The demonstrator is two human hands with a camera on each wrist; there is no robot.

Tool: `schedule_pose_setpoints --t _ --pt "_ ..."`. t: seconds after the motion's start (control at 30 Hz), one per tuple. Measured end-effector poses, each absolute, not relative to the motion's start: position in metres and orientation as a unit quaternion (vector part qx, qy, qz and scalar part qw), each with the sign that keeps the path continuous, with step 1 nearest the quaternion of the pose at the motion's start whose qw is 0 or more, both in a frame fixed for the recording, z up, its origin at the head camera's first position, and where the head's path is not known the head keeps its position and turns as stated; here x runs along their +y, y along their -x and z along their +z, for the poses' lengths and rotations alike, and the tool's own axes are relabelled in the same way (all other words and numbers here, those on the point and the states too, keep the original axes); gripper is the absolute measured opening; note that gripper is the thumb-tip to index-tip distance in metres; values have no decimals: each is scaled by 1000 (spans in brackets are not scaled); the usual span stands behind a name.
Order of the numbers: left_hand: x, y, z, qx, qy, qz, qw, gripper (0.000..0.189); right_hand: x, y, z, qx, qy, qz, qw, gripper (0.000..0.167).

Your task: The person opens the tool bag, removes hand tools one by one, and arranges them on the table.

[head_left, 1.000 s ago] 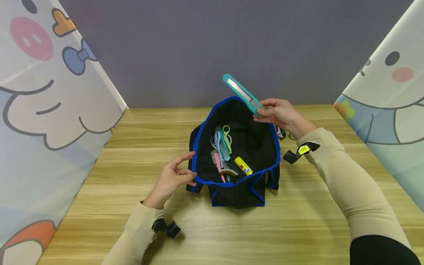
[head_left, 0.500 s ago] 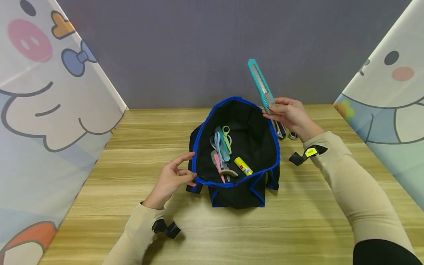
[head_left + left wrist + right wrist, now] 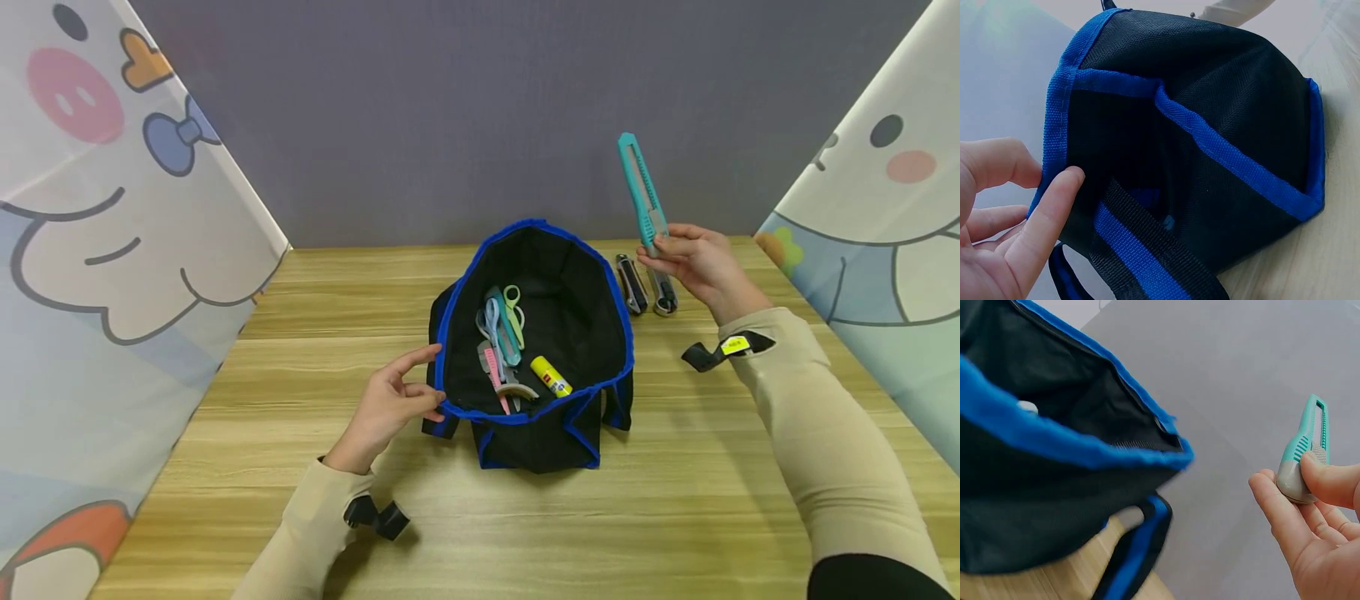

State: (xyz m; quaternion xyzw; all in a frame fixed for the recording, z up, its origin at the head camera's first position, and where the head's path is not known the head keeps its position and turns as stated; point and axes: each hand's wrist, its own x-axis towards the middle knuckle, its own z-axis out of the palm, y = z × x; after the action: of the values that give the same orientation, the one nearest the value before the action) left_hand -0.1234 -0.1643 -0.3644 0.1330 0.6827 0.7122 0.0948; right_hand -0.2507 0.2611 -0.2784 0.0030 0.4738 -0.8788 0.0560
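A black bag with blue edging point(image 3: 540, 446) stands wide-mouthed on the table. My left hand point(image 3: 386, 404) pinches its left rim, thumb on the outside in the left wrist view. Inside lie light blue scissors point(image 3: 492, 321), green scissors point(image 3: 512, 300), a teal cutter point(image 3: 509, 333), a pink-handled tool point(image 3: 492, 367) and a yellow glue stick point(image 3: 551, 376). To the right of the bag, my right hand point(image 3: 693, 258) holds a teal utility knife point(image 3: 640, 187) upright by its grey end, between thumb and fingers. In the right wrist view that utility knife point(image 3: 1304, 453) is apart from the bag.
Two dark and silver cutters, one point(image 3: 632, 284) near the bag and another point(image 3: 664, 293) partly under my right hand, lie on the wooden table point(image 3: 337, 333). A grey wall point(image 3: 420, 125) rises behind, and printed panels point(image 3: 885, 250) flank the table.
My right hand has moved right with the utility knife, from over the bag's mouth to beyond its right side. The knife has turned more upright. My left hand stays at the rim.
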Motion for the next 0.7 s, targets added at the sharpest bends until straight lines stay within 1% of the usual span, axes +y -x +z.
schedule_pose_setpoints --t 0.23,0.43,0.7 --pt "-164 124 -365 682 -133 713 97 68 291 254 -292 502 -13 -864 46 11" --pt "-164 124 -364 680 -133 715 94 67 316 258 -308 458 -45 -886 48 9" --pt "-163 123 -364 680 -131 715 93 67 340 257 -330 409 -86 -908 34 15"
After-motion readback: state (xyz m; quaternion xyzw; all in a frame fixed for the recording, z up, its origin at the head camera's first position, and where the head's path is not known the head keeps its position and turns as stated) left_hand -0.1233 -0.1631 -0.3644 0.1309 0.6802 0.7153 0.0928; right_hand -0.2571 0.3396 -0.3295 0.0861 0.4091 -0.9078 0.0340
